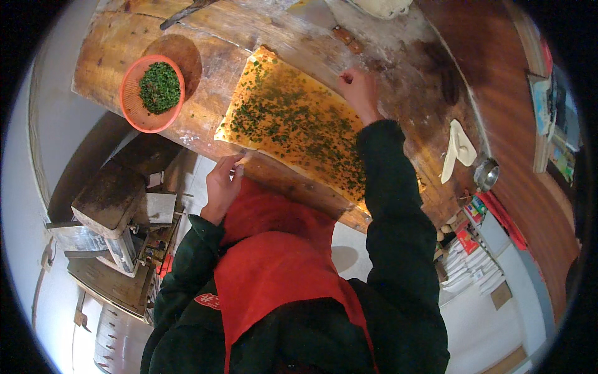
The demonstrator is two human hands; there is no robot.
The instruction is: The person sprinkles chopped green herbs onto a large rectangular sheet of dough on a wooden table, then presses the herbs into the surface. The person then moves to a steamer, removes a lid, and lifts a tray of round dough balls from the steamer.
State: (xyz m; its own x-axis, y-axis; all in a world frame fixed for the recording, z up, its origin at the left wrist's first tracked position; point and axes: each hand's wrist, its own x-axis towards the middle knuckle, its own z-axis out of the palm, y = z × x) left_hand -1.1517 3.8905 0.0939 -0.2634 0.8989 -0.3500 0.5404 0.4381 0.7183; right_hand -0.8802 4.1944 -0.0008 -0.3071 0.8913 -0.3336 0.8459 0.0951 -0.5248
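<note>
A wide sheet of rolled-out dough [289,121], orange-yellow on top and strewn with chopped green herbs, lies flat on the wooden worktable [205,121]. My left hand [223,184] is at the table's near edge, just below the sheet's near left corner, with thumb and fingertips close together; whether they pinch anything is too small to tell. Beyond the sheet's far edge is my right hand [359,93], its fingers curled, with their inside partly hidden. To the left, an orange plastic basket [125,100] holds more chopped green herbs [160,88].
Pale dough strips [458,147] lie at the right, beside a round metal container [486,174]. A dark-handled tool [184,14] and a larger pale dough mass [385,5] are at the far side. An old scale-like machine [110,201] stands below left.
</note>
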